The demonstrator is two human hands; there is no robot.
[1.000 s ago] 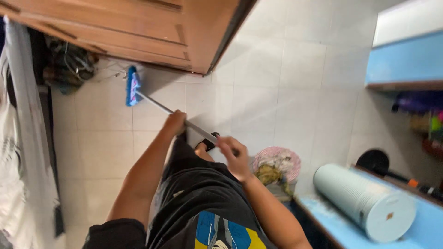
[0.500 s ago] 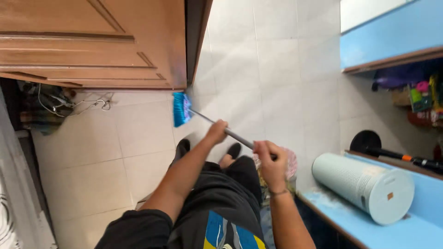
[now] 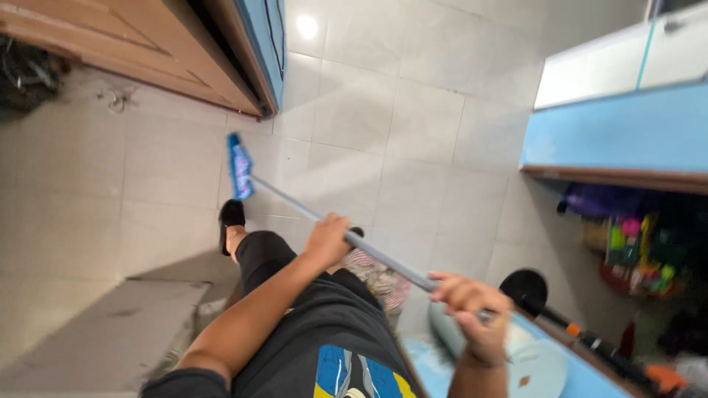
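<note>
Right hand (image 3: 472, 306) is clenched around the upper end of the broom handle (image 3: 369, 250), fingers wrapped over the grey pole, down near the lower right of the view. Further along the same pole, the left hand (image 3: 327, 239) grips it too, fist closed, forearm stretched out over the dark trousers. So both hands are on the broom, one behind the other, with a bare length of handle between them.

From the left hand the handle slants up and to the left, ending at the blue broom head (image 3: 240, 166), which sits on the tiled floor (image 3: 413, 125), close to the lower corner of the wooden door (image 3: 140, 44). A blue door edge (image 3: 267, 37) stands right beside that wood.

Just under the broom head, a foot in a black slipper (image 3: 231, 217) is planted on the tiles. Beneath the handle, between the two hands, a patterned pinkish bundle (image 3: 380, 278) shows on the floor.

Below the right hand lies a pale blue cylinder (image 3: 531, 361) on a blue surface. Out to the right there's a black round object (image 3: 525, 289) with a dark and orange stick, a blue ledge (image 3: 612, 125), and a shelf of blurred colourful items (image 3: 634, 254).
</note>
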